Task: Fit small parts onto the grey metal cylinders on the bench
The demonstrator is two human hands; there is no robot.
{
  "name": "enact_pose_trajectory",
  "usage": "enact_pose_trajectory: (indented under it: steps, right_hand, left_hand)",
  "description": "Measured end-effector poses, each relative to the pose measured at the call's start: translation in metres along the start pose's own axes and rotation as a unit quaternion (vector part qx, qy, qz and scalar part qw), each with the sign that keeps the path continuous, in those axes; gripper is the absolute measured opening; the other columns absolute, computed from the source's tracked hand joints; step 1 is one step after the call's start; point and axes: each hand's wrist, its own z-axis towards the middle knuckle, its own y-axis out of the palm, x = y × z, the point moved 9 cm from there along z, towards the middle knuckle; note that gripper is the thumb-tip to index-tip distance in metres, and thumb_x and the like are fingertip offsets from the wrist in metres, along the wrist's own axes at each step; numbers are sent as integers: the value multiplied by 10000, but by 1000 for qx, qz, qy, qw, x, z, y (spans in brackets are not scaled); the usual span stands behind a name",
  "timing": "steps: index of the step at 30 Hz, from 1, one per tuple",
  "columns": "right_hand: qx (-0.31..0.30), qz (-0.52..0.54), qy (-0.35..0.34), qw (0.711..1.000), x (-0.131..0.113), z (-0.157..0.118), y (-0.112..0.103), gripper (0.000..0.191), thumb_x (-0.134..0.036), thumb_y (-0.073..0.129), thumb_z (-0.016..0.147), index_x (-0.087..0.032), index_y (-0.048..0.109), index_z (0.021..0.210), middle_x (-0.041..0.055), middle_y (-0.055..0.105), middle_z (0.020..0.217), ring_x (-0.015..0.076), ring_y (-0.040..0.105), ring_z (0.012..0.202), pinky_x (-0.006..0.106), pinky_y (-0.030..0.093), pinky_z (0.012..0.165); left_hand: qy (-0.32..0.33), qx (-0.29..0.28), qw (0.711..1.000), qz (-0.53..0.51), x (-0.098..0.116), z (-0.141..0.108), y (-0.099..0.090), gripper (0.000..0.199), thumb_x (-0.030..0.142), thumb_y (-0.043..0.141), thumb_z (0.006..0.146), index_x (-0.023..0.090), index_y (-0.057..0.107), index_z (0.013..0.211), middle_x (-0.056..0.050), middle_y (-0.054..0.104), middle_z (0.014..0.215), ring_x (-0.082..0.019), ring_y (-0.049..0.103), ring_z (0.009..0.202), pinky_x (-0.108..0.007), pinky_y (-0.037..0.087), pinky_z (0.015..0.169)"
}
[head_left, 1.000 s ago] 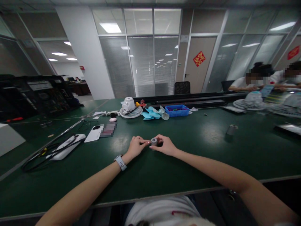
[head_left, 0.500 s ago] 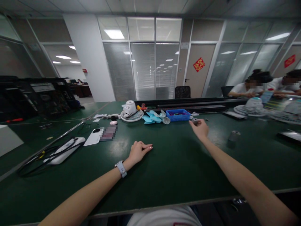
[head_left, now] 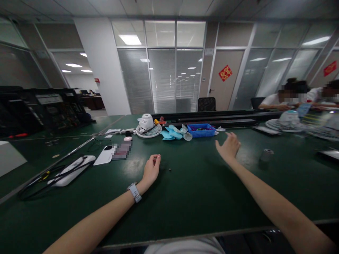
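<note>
My left hand (head_left: 152,170), with a watch on its wrist, is held just above the green table (head_left: 196,197), fingers loosely closed and nothing seen in them. A tiny dark round part (head_left: 170,169), too small to name, lies on the table to its right, apart from it. My right hand (head_left: 229,147) is open, thumb and fingers spread, with nothing visible in it. It is nearest to the blue tray (head_left: 201,133) of small parts, ahead and to its left. A grey metal cylinder (head_left: 266,155) stands to the right of that hand.
Light-blue fan blades (head_left: 172,132) and a white fan head (head_left: 147,123) lie farther back. At left are a white phone (head_left: 105,155) and a white device (head_left: 72,171) with black cables. Long black bars (head_left: 225,121) run along the back. Two people (head_left: 278,100) sit at far right.
My right hand has opened; the small metallic piece it held is no longer visible. My left hand has drawn back left with its fingers folded in, exposing the tiny dark part.
</note>
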Motion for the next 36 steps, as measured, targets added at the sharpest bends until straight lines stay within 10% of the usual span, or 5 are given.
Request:
enact_pose_trajectory:
  steps: [6,12,22,28,36]
  right_hand:
    - [-344,267,-337,835,-181,-138,35,359,-384,564,945,-293,662,1278,53,632,1354,263,528,1314,518,375,1105]
    - [-425,301,-354,777,-208,-191,43,254,-280,608,923,-310,752,1130,9,737,1144,240,678,1110,469,491,1012]
    - [-78,5,-161,984,-36,10,-1,283,-245,530,941,-231,768,1094,98,749,1068,271,664,1018,395,469,904]
    - [-37,-122,30,991,80,47,-18,315,-294,533,934,-199,760,1130,134,745,1003,268,653,848,344,436,725]
    - [-52,-102,92,989,92,43,-13,333,-310,521,947,-212,752,1167,134,743,1025,268,665,872,362,469,767]
  left_hand:
    - [2,-2,1000,-18,-4,1,3,487,599,386,940,183,606,1063,-76,696,907,-215,661,825,-328,490,728]
    - [12,-3,1000,-23,3,-1,3,453,574,389,946,177,594,1026,-72,682,869,-214,650,811,-331,486,735]
    - [12,-23,1000,-5,-1,-1,7,472,600,387,937,191,594,1051,-67,685,898,-217,652,834,-329,481,725]
    - [8,-23,1000,-12,-4,1,8,496,612,398,920,180,595,1066,-83,683,901,-237,642,839,-353,480,736]
    - [8,-32,999,-15,-1,0,8,478,595,408,922,178,585,1073,-74,664,880,-228,627,808,-335,463,700]
